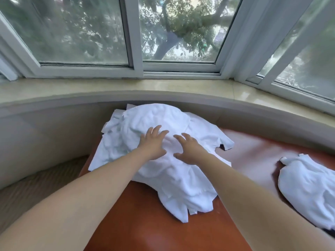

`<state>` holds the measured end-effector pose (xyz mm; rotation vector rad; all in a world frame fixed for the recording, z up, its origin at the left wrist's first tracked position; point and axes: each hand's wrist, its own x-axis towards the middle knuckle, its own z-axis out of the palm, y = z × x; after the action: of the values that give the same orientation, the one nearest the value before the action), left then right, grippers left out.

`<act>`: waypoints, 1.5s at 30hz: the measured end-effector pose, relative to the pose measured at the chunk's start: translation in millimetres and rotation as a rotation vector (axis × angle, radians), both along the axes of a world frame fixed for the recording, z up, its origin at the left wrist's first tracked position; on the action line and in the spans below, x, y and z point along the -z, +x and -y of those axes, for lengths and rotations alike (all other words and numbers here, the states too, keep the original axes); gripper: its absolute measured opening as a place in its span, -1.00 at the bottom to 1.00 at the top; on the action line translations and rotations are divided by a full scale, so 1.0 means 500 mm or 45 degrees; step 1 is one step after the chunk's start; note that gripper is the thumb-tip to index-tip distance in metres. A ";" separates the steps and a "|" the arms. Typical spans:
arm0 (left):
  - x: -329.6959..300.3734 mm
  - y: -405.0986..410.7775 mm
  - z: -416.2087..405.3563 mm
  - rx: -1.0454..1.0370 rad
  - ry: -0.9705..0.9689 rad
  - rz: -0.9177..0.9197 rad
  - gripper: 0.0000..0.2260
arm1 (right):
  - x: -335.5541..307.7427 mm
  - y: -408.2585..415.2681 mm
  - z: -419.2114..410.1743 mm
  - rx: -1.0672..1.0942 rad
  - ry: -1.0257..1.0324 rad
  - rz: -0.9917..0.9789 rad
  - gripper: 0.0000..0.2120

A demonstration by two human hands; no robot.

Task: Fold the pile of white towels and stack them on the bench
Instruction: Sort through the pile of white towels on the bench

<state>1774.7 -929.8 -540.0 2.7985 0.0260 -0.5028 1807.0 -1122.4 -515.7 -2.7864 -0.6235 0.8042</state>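
A loose pile of crumpled white towels (pixel 159 122) lies on the far left part of the orange-brown bench (pixel 148 227). Both my arms reach forward over it. My left hand (pixel 152 142) lies flat on top of the pile with its fingers spread. My right hand (pixel 188 149) hovers or rests just beside it on the same towel, fingers spread and slightly bent, gripping nothing. A second heap of white towels (pixel 308 189) sits at the bench's right end.
A curved beige stone windowsill (pixel 163 87) and a low beige wall (pixel 45 127) run behind the bench. White-framed windows (pixel 134 33) stand above it. Carpeted floor (pixel 36 187) lies to the left of the bench.
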 end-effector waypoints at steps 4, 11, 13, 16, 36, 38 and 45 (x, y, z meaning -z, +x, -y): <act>0.037 0.030 -0.060 -0.088 -0.018 -0.116 -0.17 | 0.033 0.030 -0.053 0.045 0.049 -0.022 -0.14; 0.102 0.098 -0.107 -0.170 -0.010 -0.312 0.09 | 0.124 0.089 -0.103 0.168 0.005 -0.199 0.18; 0.116 0.128 -0.120 -0.153 -0.041 -0.406 0.16 | 0.151 0.119 -0.121 0.199 -0.029 -0.263 0.28; 0.128 0.159 -0.135 -0.072 -0.040 -0.545 0.28 | 0.180 0.156 -0.136 0.198 -0.097 -0.318 0.38; 0.075 0.105 -0.128 -0.120 -0.119 -0.084 -0.67 | 0.148 0.062 -0.133 0.268 0.068 0.173 -0.39; 0.051 0.087 -0.123 -0.122 -0.150 -0.060 -0.68 | 0.120 0.049 -0.122 0.254 0.081 0.200 -0.41; -0.025 0.026 -0.064 -0.146 -0.258 0.099 -0.62 | 0.015 0.010 -0.051 0.172 0.056 0.370 -0.42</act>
<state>1787.9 -897.7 -527.2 2.5979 0.1113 -0.3480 1812.1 -1096.7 -523.1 -2.8902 -0.4808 0.3581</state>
